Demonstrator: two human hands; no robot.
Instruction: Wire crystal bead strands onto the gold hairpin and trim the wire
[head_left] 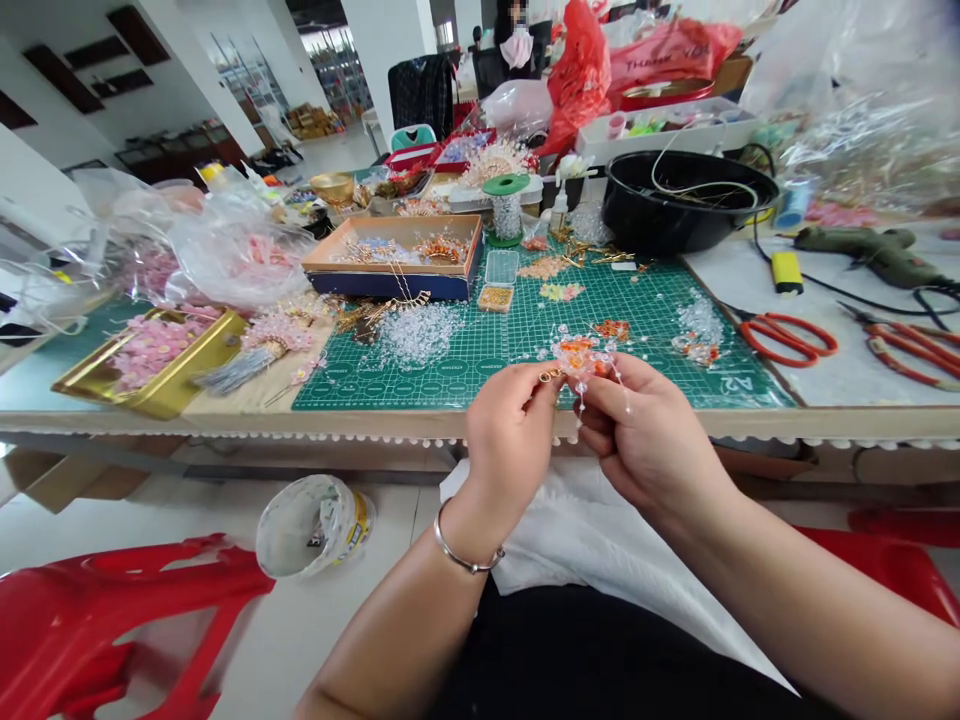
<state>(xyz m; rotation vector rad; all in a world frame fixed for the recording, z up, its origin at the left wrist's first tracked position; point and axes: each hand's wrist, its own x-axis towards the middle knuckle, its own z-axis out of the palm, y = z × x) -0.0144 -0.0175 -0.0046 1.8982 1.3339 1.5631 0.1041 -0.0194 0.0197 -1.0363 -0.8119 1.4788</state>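
Both hands meet above the front edge of a green cutting mat [450, 375]. Between them is an orange and clear beaded flower ornament [577, 355], with short strands of clear beads hanging from it. My left hand [510, 435] pinches its left side, where small gold rings show at the fingertips. On the other side, my right hand [645, 425] grips the ornament with curled fingers, some of them hidden behind the beads. Just behind lies a small pile of orange pieces [611, 329]. Clear beads [420, 333] are heaped on the mat to the left.
Red-handled scissors [787, 338] and a green glue gun [877, 250] lie at right, near a black basin [686, 205]. Further left stand an open box [394, 258] of beaded pieces and a gold tin [172, 375] of pink flowers. A white bucket [311, 525] is on the floor.
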